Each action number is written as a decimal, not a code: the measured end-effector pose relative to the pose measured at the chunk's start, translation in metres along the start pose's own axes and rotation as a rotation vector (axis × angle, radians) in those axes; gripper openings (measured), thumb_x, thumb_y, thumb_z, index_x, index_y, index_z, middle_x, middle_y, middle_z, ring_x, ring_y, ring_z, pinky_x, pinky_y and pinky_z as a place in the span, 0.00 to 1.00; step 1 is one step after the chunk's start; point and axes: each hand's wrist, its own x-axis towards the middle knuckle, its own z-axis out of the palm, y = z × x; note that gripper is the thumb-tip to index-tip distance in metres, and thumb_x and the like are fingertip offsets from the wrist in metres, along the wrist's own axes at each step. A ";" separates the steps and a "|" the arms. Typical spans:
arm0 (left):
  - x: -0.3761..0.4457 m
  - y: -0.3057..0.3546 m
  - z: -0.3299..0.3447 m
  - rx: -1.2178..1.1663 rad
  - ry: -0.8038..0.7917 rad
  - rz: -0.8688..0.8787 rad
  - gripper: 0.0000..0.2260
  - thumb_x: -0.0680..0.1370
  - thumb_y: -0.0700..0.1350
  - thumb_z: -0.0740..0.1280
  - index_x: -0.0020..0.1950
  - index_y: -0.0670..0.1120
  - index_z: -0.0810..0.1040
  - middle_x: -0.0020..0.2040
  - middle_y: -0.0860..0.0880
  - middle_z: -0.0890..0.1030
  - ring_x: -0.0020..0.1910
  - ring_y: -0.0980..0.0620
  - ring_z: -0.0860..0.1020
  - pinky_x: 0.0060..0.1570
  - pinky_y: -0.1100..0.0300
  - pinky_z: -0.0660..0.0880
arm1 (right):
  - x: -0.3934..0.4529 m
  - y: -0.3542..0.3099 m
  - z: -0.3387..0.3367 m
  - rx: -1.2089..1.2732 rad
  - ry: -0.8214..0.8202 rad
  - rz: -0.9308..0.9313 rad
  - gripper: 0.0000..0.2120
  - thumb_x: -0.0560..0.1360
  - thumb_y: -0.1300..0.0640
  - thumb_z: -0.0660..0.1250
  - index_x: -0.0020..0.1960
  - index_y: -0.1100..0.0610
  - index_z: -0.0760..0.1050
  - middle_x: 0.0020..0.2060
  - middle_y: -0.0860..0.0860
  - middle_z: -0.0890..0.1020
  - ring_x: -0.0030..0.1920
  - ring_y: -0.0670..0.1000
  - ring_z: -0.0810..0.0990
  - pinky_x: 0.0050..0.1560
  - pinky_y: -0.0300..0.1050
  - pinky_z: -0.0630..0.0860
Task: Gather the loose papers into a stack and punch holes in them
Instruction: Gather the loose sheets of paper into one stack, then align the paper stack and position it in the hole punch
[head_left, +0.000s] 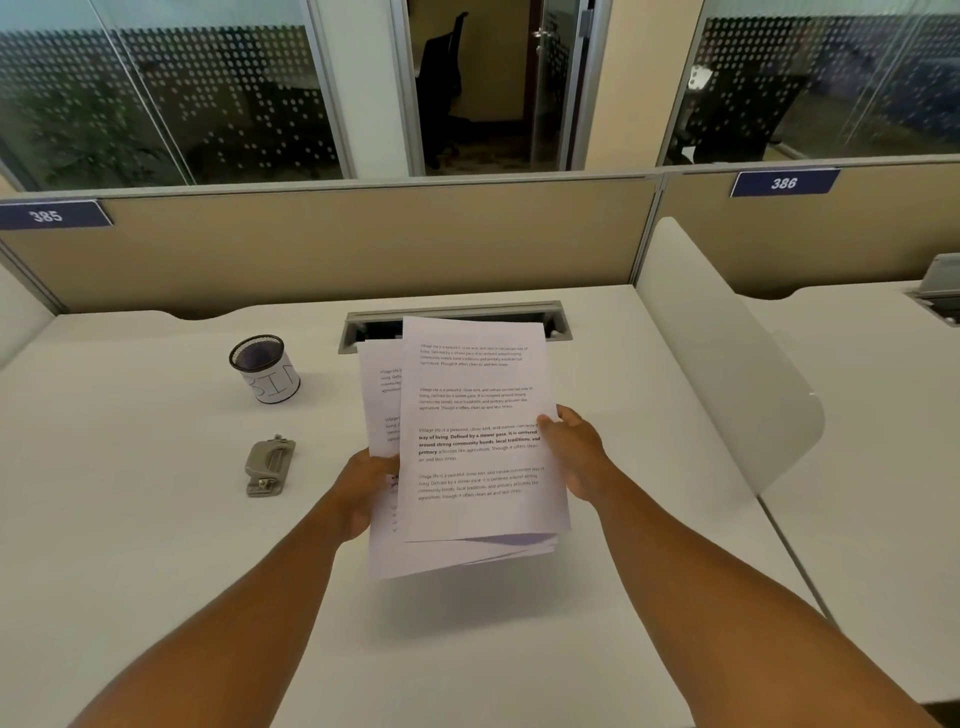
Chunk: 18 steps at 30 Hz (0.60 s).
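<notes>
You are looking down at a white bench (156, 545) in an office cubicle, with both your bare forearms reaching forward from the bottom of the view.

Both hands hold the papers (478, 431) up off the bench, in front of you and near its middle. The sheets carry blocks of printed text and are not yet squared: one sheet sticks out to the left behind the front sheet, and the lower edges fan apart. A soft shadow lies on the bench below them.

Your left hand (363, 488) is closed on the left edge of the papers, fingers hidden behind the sheets. Your right hand (574, 449) grips the right edge, thumb pressed on the front sheet and fingers curled behind.

To the left of the papers, well apart from them, a grey metal punch (269, 466) lies on the bench, untouched. Beyond the punch stands a black mesh cup (265, 368) wrapped in a white label with hand-drawn letters.

Behind the papers, a grey cable slot (457, 312) is set into the back of the bench. A tan partition (363, 244) runs along the rear, carrying blue signs reading 385 on the left and 386 on the right. A white divider (727, 364) stands on the right side. Frosted glass walls and a dark office chair show beyond the partition.
</notes>
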 end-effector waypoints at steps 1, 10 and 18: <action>-0.001 0.000 0.002 0.009 0.000 0.007 0.09 0.78 0.44 0.69 0.56 0.48 0.84 0.54 0.43 0.86 0.50 0.41 0.85 0.42 0.47 0.82 | -0.001 0.000 0.000 0.003 -0.018 -0.001 0.19 0.78 0.56 0.61 0.69 0.51 0.71 0.58 0.51 0.81 0.54 0.54 0.82 0.59 0.56 0.78; -0.004 0.005 0.017 0.005 0.053 0.049 0.15 0.82 0.52 0.59 0.56 0.50 0.84 0.54 0.43 0.85 0.50 0.42 0.85 0.41 0.50 0.82 | -0.010 0.003 0.002 -0.067 -0.105 -0.030 0.18 0.78 0.60 0.61 0.68 0.52 0.72 0.56 0.52 0.82 0.53 0.55 0.83 0.57 0.56 0.79; 0.005 0.012 0.025 -0.134 -0.039 0.011 0.28 0.77 0.69 0.54 0.65 0.54 0.78 0.57 0.44 0.85 0.55 0.39 0.83 0.54 0.38 0.79 | -0.012 0.000 0.000 -0.097 -0.061 -0.050 0.17 0.77 0.61 0.61 0.65 0.52 0.73 0.55 0.51 0.82 0.52 0.54 0.83 0.56 0.54 0.80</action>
